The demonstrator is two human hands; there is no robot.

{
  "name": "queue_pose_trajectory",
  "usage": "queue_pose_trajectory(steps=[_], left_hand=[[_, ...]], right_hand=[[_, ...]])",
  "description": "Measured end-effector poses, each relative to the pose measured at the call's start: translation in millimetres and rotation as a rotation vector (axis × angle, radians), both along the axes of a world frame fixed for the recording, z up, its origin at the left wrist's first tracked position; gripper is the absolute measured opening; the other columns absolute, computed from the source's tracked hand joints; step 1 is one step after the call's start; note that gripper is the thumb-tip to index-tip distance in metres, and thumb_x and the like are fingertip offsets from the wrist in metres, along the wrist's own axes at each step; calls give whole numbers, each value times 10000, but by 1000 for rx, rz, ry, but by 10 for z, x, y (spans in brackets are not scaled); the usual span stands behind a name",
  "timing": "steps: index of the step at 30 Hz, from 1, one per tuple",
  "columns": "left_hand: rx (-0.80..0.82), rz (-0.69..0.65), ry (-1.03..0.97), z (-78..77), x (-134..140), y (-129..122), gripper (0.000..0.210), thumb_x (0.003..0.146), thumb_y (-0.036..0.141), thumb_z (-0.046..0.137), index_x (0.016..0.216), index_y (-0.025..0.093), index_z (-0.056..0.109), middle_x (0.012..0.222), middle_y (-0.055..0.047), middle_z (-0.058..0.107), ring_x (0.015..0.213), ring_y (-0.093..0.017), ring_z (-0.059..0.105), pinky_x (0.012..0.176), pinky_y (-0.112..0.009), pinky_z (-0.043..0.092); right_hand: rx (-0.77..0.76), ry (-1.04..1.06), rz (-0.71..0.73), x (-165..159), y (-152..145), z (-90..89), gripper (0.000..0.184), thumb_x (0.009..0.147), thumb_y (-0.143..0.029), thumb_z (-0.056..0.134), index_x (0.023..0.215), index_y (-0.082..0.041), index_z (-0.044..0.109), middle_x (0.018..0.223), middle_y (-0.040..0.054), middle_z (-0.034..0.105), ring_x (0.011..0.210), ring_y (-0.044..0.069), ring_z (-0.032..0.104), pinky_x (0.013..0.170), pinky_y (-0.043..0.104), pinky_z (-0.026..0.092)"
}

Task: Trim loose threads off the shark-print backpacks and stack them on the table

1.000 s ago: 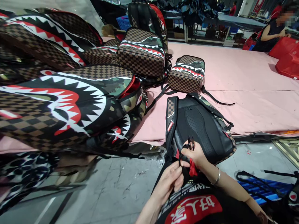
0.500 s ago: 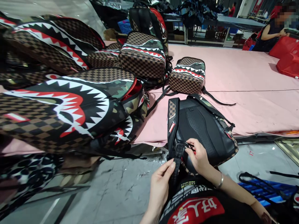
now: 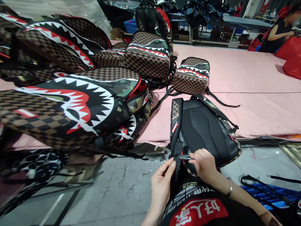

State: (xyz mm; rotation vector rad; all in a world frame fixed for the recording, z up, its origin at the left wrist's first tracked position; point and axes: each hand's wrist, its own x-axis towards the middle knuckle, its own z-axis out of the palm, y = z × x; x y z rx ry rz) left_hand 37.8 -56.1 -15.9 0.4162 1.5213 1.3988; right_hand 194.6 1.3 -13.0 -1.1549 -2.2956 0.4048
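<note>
A backpack (image 3: 204,125) lies back-side up at the table's near edge, its black padded panel facing me. My left hand (image 3: 162,180) pinches the black shoulder strap (image 3: 178,147) near its lower end, between thumb and fingertips. In my right hand (image 3: 204,163) is a pair of thread snips (image 3: 184,157), metal blades pointing left. The blade tips reach the strap just above my left fingertips; whether they touch a thread is too small to tell.
Large checkered shark-mouth backpacks (image 3: 89,100) are piled on the left of the pink table (image 3: 235,72). A smaller checkered bag (image 3: 191,77) sits beyond my backpack. At far right are red bags (image 3: 291,62) and a person (image 3: 275,37). A blue crate (image 3: 270,194) stands low at right.
My right hand has moved slightly down and right, and the snips' blades now show, pointing at the strap. My left hand keeps its pinch. The whole view has shifted slightly.
</note>
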Motion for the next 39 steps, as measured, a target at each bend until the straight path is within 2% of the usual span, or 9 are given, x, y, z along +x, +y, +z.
queue_pose_trajectory(steps=[4,18,22,26,29,32,34,36,39], left_hand=[[3,4,-13,-15,-1,-5,432,589,399,748,933,141,707,940,-87,715,868,-221,638,864,-344,457],[6,-55,-26,-63,-42,-51,332,615,357,740,883,163,718,894,-55,723,826,-170,617,817,-263,455],[28,-73,-9,-73,-50,-46,324,618,360,734,881,172,720,892,-53,723,831,-178,621,808,-264,462],[25,-69,-8,-48,-37,-46,347,614,374,733,890,164,711,885,-56,717,804,-183,621,766,-269,475],[4,-215,56,-56,-134,-9,301,630,406,714,794,154,710,750,-32,698,665,-151,592,643,-240,467],[-1,-382,152,-147,-347,181,370,680,500,632,644,136,690,565,-22,623,548,-136,533,566,-244,444],[7,-290,202,-251,-495,416,387,683,517,614,705,140,695,631,-39,638,621,-157,559,612,-258,455],[18,-182,214,-359,-600,700,362,668,469,648,855,159,680,849,-63,667,785,-172,588,699,-256,459],[30,-162,164,-459,-643,1097,432,673,418,659,1016,160,618,952,-82,651,823,-162,606,710,-256,467]], right_hand=[[-34,-10,-18,-15,-8,6,209,902,-234,417,909,-167,615,792,54,611,727,185,481,647,298,353],[-56,65,72,-37,38,28,247,907,-239,390,816,-173,610,741,48,613,699,169,496,643,282,353],[-117,228,60,-42,25,46,223,889,-213,406,773,-178,593,702,33,611,670,153,516,628,268,370],[-171,362,57,-44,19,85,142,865,-230,452,847,-181,584,745,32,623,692,149,544,639,261,400],[-190,294,114,-30,34,99,150,858,-220,460,795,-187,592,718,30,620,680,155,539,638,273,393],[-309,400,63,-13,67,55,110,838,-237,496,789,-192,583,733,20,621,688,149,554,651,267,408],[-449,535,-32,-19,112,-18,99,817,-281,528,832,-193,572,778,19,621,717,148,573,659,258,427],[-589,672,-118,-48,182,-115,162,801,-343,542,850,-189,554,775,16,612,721,148,580,652,251,438],[-733,818,-173,-116,319,-266,280,784,-454,530,836,-179,529,643,-14,553,620,131,548,589,240,424]])
